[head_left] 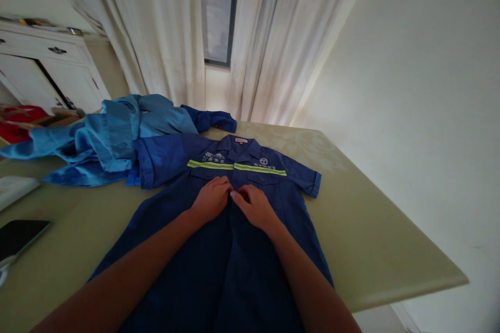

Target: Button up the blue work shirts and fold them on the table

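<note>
A dark blue short-sleeved work shirt (183,229) with a yellow-green reflective stripe across the chest lies flat, front up, on the pale table (363,229). My left hand (211,200) and my right hand (253,205) meet at the shirt's front placket just below the stripe. Both have fingers curled and pinched on the placket edges at the centre. Whether a button sits between the fingertips cannot be made out.
A heap of lighter blue garments (113,140) lies at the table's back left. A dark phone (19,234) and a white flat thing (13,187) sit at the left edge. Curtains (164,31), a window and a white cabinet (50,67) stand behind. The table's right edge drops off near the wall.
</note>
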`<state>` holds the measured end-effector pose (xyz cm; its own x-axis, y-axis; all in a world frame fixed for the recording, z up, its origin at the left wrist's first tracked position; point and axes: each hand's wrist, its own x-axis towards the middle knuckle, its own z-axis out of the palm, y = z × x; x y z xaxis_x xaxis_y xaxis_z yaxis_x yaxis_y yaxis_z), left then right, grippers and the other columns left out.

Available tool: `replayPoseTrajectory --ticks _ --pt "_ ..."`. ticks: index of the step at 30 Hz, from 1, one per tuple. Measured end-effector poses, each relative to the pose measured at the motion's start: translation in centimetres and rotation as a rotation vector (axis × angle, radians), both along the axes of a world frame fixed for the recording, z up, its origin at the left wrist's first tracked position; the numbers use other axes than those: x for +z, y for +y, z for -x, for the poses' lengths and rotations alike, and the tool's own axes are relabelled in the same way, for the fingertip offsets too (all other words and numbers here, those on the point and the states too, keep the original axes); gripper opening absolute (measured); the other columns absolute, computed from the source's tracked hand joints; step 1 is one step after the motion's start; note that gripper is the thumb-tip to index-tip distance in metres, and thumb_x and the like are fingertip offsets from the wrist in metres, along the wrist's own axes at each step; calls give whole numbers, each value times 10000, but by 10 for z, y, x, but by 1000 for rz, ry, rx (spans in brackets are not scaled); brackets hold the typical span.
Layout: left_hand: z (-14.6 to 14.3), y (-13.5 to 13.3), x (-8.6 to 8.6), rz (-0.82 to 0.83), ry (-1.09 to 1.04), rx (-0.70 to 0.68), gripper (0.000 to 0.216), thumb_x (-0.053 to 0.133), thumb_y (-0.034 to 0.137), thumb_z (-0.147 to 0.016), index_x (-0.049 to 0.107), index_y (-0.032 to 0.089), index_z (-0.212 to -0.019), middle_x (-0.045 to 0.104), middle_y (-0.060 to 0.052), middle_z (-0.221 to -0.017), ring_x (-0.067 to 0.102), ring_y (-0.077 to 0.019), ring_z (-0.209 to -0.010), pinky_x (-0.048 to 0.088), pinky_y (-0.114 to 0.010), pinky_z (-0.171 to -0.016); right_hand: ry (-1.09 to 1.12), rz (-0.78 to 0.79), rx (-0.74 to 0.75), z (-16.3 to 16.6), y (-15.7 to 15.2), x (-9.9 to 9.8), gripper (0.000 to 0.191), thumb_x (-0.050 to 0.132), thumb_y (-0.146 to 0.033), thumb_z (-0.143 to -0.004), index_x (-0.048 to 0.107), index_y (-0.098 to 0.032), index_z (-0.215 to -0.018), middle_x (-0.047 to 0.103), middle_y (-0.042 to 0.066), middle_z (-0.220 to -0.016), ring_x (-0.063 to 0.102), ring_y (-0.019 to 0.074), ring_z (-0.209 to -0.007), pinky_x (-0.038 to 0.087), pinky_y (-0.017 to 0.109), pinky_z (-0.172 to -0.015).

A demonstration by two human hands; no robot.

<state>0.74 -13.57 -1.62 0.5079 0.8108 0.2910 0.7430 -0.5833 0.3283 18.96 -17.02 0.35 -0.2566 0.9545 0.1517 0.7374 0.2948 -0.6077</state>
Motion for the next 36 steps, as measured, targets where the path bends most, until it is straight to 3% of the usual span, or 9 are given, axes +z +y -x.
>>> replayPoseTrajectory --ticks 4,11,13,17,22,26,31,36 --pt "6 5 -12 56 -88 -91 370 502 -11 -823 722 202 -1030 683 -69 -1061 604 -225 -1001 486 -364 -935 -77 -25 -17 2 -3 -4 449 760 -564 -834 649 -172 -1021 672 73 -976 611 187 -822 431 280 -731" --pt "7 6 -8 129 -171 -188 514 438 -22 -809 728 244 -1138 681 -51 -1149 609 -214 -1104 469 -357 -1022 -349 -9 -185 15 -7 -1 148 638 -273 -894 670 -177 -1003 697 102 -988 654 231 -882 434 314 -767" --pt "6 5 -6 131 -189 -213 514 428 -7 -835 717 250 -1174 672 -55 -1159 607 -213 -1109 473 -358 -1019 -393 -12 -221 17 -7 0 138 584 -219 -902 688 -175 -981 715 111 -978 666 232 -864 425 316 -752" --pt "4 2 -5 106 -243 -170 381 439 97 -944 679 231 -1208 668 -67 -1126 613 -217 -1075 483 -371 -992 -262 40 -222 10 0 -1 151 592 -246 -908 725 -202 -965 752 70 -944 678 212 -836 413 296 -741" --pt "3 5 -9 96 -276 -78 137 566 242 -953 676 205 -1025 665 -56 -1043 615 -232 -1026 486 -387 -951 -41 46 -178 0 9 -7 138 600 -216 -898 736 -208 -919 751 27 -858 666 177 -781 402 269 -719" --pt "6 8 -9 119 -295 -127 155 542 253 -975 677 216 -1041 664 -49 -1048 616 -222 -1020 478 -380 -945 66 57 -150 -4 14 -15 151 577 -211 -907 728 -213 -912 734 12 -821 639 160 -723 392 253 -664" --pt "5 7 -6 128 -310 -105 101 551 226 -957 649 205 -960 651 -35 -968 619 -207 -949 477 -354 -881 200 58 13 -13 20 -17 168 578 -260 -932 736 -200 -931 723 7 -798 633 158 -716 418 245 -657" --pt "4 5 -6 118 -259 -84 62 566 222 -943 616 201 -914 626 -32 -912 598 -205 -880 462 -342 -801 139 20 0 -10 17 -14 112 649 -257 -886 743 -198 -900 732 8 -790 640 156 -689 416 246 -641"
